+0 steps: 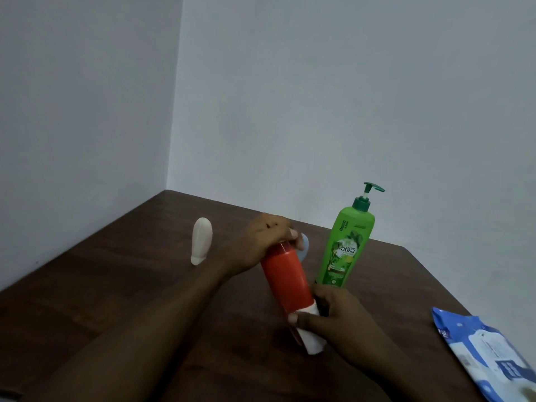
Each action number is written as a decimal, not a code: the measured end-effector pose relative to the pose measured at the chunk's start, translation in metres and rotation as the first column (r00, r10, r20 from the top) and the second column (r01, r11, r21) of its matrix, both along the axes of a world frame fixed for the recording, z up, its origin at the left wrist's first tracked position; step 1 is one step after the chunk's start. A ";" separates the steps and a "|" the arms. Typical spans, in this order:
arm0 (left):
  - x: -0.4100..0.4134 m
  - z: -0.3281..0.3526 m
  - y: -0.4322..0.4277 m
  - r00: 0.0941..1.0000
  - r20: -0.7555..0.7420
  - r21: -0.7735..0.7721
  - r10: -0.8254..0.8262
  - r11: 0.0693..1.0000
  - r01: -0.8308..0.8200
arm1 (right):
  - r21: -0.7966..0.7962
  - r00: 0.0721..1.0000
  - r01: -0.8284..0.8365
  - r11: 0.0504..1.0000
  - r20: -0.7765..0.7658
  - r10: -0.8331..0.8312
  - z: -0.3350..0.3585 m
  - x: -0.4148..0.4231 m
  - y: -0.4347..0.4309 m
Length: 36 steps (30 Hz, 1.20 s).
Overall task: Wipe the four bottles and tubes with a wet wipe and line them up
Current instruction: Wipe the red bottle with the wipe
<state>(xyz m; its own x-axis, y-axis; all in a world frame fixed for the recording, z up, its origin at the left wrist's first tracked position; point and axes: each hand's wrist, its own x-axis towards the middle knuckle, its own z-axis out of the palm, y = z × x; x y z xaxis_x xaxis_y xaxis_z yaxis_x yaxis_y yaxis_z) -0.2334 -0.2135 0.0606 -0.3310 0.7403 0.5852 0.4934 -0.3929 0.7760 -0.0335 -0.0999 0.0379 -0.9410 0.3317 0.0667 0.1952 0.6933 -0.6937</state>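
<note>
At table centre, red bottle point(285, 274) held tilted, far end leaning away and left, near end toward the camera; whether the near end touches the table point(116, 285), cannot tell. Left hand point(268, 242) grips the far end, fingers curled over it from above, fingertips showing on its right side. Right hand point(336, 311) closes round the near end with a white wipe point(311, 342) wrapped between hand and bottle; thumb presses the wipe to the bottle, and a fold of wipe sticks out below the hand. Green bottle point(345, 248), pump top, stands upright just right of the red one, close to the right hand; touching or not, cannot tell. Pale blue item point(305, 246) sits behind the left hand's fingers, mostly hidden, kind unclear. White tube point(201, 240) stands on end well left of the hands, apart from the rest. Wipe pack point(490, 358), blue and white, lies flat at the table's right side, partly cut by the frame. Table is dark brown wood, set into a corner of two pale walls point(319, 97). Both forearms bare, crossing the near half of the table.
</note>
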 end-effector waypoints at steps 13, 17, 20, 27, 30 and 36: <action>0.001 0.004 0.002 0.676 0.591 0.261 -0.441 0.897 0.356 | -0.681 0.890 -0.008 0.732 -0.339 -0.305 0.007 -0.038 -0.007; 0.003 0.004 0.005 0.811 0.484 0.205 -0.328 0.944 0.260 | -0.546 0.831 0.063 0.836 -0.435 -0.347 0.011 -0.039 -0.009; 0.002 -0.001 0.009 0.977 0.214 0.130 -0.024 0.992 -0.004 | -0.400 0.855 0.121 0.908 -0.422 -0.300 0.009 -0.036 -0.017; 0.005 -0.007 0.005 0.938 -0.184 0.108 0.292 0.955 -0.276 | -0.015 0.897 0.141 0.990 -0.422 -0.134 -0.011 -0.015 -0.047; 0.005 -0.013 0.006 0.908 -0.201 0.090 0.368 0.930 -0.356 | 0.039 0.937 0.111 0.993 -0.338 -0.092 -0.022 -0.004 -0.046; 0.004 -0.008 0.006 0.862 -0.136 0.169 0.488 0.869 -0.465 | 0.091 0.967 0.104 0.990 -0.243 -0.079 -0.028 0.020 -0.043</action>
